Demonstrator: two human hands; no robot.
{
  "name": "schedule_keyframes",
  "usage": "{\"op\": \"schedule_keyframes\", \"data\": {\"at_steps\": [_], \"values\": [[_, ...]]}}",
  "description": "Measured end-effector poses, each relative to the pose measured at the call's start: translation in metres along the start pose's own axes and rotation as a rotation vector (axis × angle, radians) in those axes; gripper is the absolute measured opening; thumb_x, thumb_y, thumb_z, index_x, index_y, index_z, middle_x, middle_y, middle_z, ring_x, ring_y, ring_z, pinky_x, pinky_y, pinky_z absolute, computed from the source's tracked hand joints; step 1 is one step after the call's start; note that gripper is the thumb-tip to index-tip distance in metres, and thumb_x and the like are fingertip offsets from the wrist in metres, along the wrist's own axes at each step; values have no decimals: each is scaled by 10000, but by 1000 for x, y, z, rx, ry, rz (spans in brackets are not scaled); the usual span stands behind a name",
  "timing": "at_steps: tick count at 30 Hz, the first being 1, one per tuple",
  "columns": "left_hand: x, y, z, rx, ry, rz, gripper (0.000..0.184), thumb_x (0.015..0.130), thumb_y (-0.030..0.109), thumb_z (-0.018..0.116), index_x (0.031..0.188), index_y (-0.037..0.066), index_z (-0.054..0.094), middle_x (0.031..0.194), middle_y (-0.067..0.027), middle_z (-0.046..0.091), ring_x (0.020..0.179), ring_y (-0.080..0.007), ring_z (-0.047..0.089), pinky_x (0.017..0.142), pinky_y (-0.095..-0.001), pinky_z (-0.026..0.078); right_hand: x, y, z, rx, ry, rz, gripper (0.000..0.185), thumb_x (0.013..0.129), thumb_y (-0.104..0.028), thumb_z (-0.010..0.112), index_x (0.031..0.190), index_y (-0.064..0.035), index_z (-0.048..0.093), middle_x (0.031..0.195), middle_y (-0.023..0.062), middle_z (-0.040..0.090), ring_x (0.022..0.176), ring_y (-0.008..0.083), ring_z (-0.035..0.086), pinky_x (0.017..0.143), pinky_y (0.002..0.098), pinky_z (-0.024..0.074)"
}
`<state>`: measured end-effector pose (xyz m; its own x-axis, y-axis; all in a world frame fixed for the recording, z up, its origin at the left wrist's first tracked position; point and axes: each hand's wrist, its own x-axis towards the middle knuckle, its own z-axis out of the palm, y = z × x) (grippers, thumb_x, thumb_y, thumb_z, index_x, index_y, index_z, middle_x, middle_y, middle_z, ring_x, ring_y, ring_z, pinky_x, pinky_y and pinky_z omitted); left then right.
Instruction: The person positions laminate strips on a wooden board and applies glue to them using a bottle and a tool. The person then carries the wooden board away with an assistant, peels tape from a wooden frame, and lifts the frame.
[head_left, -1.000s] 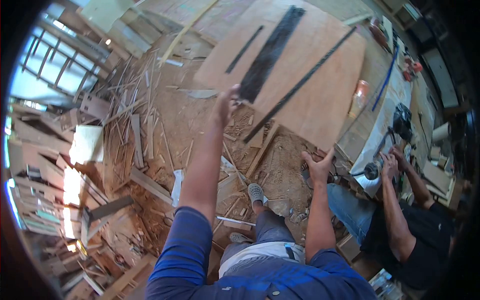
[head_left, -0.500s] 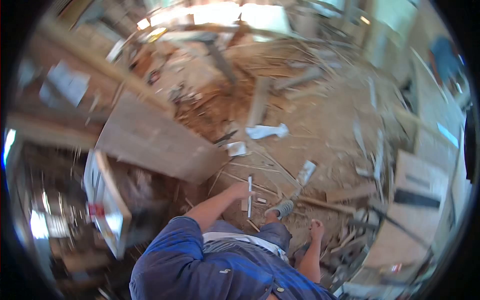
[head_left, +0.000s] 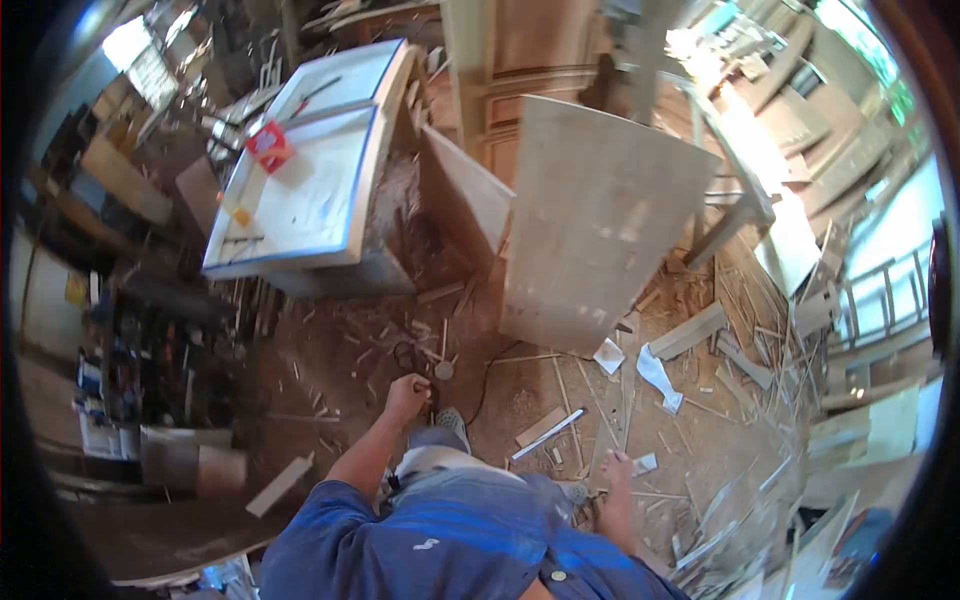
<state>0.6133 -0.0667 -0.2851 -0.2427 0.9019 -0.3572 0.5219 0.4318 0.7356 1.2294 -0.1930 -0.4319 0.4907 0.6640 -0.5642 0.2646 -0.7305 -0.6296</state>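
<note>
My left hand (head_left: 407,398) hangs over the floor with its fingers curled in, and nothing shows in it. Beyond its fingertips a round pale disc (head_left: 444,370) lies on the dirt. My right hand (head_left: 617,466) hangs lower at my other side, its fingers loosely bent and a little apart, with no object visible in it. Close by it on the floor is a small whitish piece (head_left: 645,463). A thin white strip (head_left: 548,433) lies between my two hands, beside a short flat board (head_left: 540,426).
A white-topped workbench (head_left: 310,200) carrying a red box (head_left: 269,147) stands ahead left. Ahead, a large plywood panel (head_left: 605,220) leans upright. A dark cord (head_left: 485,385) crosses the floor. Wood offcuts (head_left: 690,330) and crumpled white paper (head_left: 657,378) litter the right side.
My view has turned left, so the workbench and panel now stand ahead. The white strip, earlier by my left hand, now lies to its right. My left hand has swung away from it.
</note>
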Motion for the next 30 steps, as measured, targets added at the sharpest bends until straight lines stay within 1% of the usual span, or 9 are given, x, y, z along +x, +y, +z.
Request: {"op": "schedule_keyframes", "data": {"at_steps": [5, 8, 11, 14, 18, 20, 24, 27, 30], "values": [[-12, -75, -97, 46, 81, -104, 163, 848, 104, 888, 959, 28, 795, 832, -141, 777, 765, -206, 751, 720, -385, 585, -42, -208, 109, -191, -279, -189, 311, 1003, -261, 748, 1154, 9, 776, 930, 128, 789, 743, 185, 743, 691, 354, 599], [11, -80, -141, -6, 162, -181, 167, 890, 146, 875, 947, 17, 785, 775, -123, 746, 724, -186, 716, 691, -380, 569, -22, -270, 167, -63, -354, -249, 291, 1019, -235, 739, 1193, -3, 769, 932, 102, 794, 740, 179, 742, 689, 352, 591], [65, -85, -162, -14, 360, -134, 187, 944, 181, 837, 958, 8, 767, 760, -117, 729, 711, -172, 687, 681, -370, 559, -11, -350, 208, -179, -361, -313, 282, 1020, -248, 751, 1175, -12, 771, 913, 69, 781, 744, 153, 713, 693, 336, 569], [125, -43, -183, -181, 455, -42, 219, 975, 221, 821, 1014, 15, 758, 796, -102, 737, 736, -148, 697, 700, -338, 563, -2, -444, 256, -249, -407, -405, 299, 1016, -270, 767, 1184, -22, 768, 932, 74, 780, 786, 143, 706, 721, 331, 567], [215, 28, -209, -110, 498, 147, 205, 980, 200, 814, 1052, 18, 750, 919, -127, 747, 815, -200, 722, 742, -350, 573, 54, -543, 360, -168, -554, -399, 305, 1007, -296, 787, 1181, -45, 784, 971, 98, 810, 873, 155, 743, 787, 341, 585], [264, 59, -228, 2, 479, 206, 217, 967, 188, 819, 1094, 27, 746, 1049, -139, 753, 960, -260, 742, 843, -390, 585, 111, -587, 432, -137, -519, -553, 327, 982, -301, 805, 1174, -38, 777, 975, 118, 815, 899, 184, 766, 804, 364, 590], [359, 61, -246, 317, 614, 186, 495, 885, 191, 858, 1322, 56, 670, 1316, -189, 667, 1261, -389, 620, 1067, -504, 491, 201, -736, 537, -380, -301, -625, 437, 891, -293, 835, 1204, -8, 730, 1135, 231, 786, 1057, 421, 753, 932, 508, 589], [424, 51, -257, 318, 609, 114, 771, 828, 214, 899, 1485, 31, 540, 1447, -224, 581, 1323, -433, 556, 1143, -531, 442, 312, -788, 610, -486, -36, -906, 520, 872, -268, 817, 1302, -13, 677, 1228, 260, 741, 1195, 455, 684, 1057, 525, 533], [449, 31, -250, 301, 583, 23, 775, 819, 238, 900, 1474, 23, 546, 1421, -226, 597, 1323, -438, 557, 1146, -538, 437, 369, -845, 653, -618, 20, -871, 597, 878, -299, 834, 1363, -4, 651, 1304, 279, 719, 1248, 434, 680, 1103, 520, 521]]}}
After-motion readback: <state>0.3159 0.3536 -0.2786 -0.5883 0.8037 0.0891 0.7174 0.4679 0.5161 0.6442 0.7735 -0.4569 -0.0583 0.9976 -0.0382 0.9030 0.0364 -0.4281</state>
